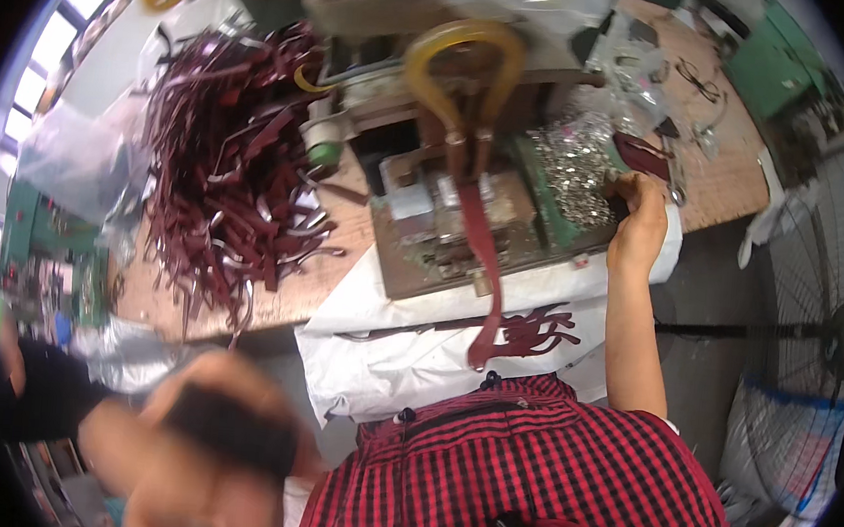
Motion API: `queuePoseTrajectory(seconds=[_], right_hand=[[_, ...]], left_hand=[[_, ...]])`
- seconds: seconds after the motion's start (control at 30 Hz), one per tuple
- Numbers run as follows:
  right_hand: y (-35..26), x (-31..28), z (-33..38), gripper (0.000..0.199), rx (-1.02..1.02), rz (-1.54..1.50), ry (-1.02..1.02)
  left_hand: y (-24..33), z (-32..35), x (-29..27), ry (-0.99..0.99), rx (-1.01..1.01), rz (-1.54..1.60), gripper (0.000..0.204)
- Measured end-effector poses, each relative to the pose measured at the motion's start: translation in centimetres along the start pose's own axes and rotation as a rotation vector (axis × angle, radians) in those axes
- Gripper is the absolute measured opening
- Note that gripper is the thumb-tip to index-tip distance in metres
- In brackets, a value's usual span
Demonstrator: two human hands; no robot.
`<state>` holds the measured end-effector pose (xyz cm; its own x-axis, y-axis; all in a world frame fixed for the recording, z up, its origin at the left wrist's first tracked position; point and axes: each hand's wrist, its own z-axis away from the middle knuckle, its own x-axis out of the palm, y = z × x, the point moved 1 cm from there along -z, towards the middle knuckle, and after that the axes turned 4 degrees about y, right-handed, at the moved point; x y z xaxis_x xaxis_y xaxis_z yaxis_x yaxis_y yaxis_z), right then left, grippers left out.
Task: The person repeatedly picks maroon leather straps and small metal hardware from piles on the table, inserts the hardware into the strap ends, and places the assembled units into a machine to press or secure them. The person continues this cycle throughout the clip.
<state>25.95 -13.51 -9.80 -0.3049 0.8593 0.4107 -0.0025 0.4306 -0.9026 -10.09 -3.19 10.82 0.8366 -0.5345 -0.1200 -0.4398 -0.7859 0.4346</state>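
Note:
My right hand (641,216) reaches over the right side of the bench, its fingers curled in at the edge of a pile of small shiny metal fittings (573,171). What lies between the fingertips is hidden. At the lower left, smeared skin that seems to be my left hand (224,382) meets a blurred black object (230,429); the fingers cannot be made out. Another person's dark-sleeved arm (60,389) comes in there from the left. A dark red strap (482,258) hangs down the front of the bench machine (411,278), its lower end over white cloth.
A big heap of dark red straps (236,170) covers the bench's left part. Several shorter straps (540,332) lie on the white cloth (363,378). A yellow looped tube (470,34) rises over the machine. Eyeglasses (699,79) rest at the back right; a black fan (823,335) stands right.

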Motion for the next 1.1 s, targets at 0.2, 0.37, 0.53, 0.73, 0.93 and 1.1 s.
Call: queuePoseTrajectory(seconds=[0.2, 0.37, 0.53, 0.73, 0.93, 1.1], right_hand=[[0.8, 5.9, 0.7, 0.017, -0.175, 0.300, -0.050], [0.1, 6.2, 0.9, 0.013, -0.169, 0.368, -0.128], [-1.7, 4.3, 1.7, 0.014, -0.230, 0.536, -0.123], [-4.2, 0.8, 3.9, 0.016, -0.098, 0.517, -0.154], [-6.1, 11.3, 5.5, 0.022, -0.289, 0.381, -0.496], [-4.6, 12.8, 7.0, 0.032, -0.100, 0.193, -0.435]], left_hand=[[-1.5, -2.8, 0.1, 0.011, 0.102, 0.021, 0.013], [-1.6, -1.4, -5.0, 0.228, 0.270, -0.431, 0.010], [-14.1, 4.3, -7.5, -0.209, -0.327, -1.063, 0.014], [-15.9, 12.9, -7.7, -0.386, -0.472, -1.577, 0.014], [-17.9, 14.6, -7.2, -0.351, -0.464, -1.578, 0.018], [-18.9, 13.2, -5.4, -0.134, -0.517, -1.085, 0.015]])
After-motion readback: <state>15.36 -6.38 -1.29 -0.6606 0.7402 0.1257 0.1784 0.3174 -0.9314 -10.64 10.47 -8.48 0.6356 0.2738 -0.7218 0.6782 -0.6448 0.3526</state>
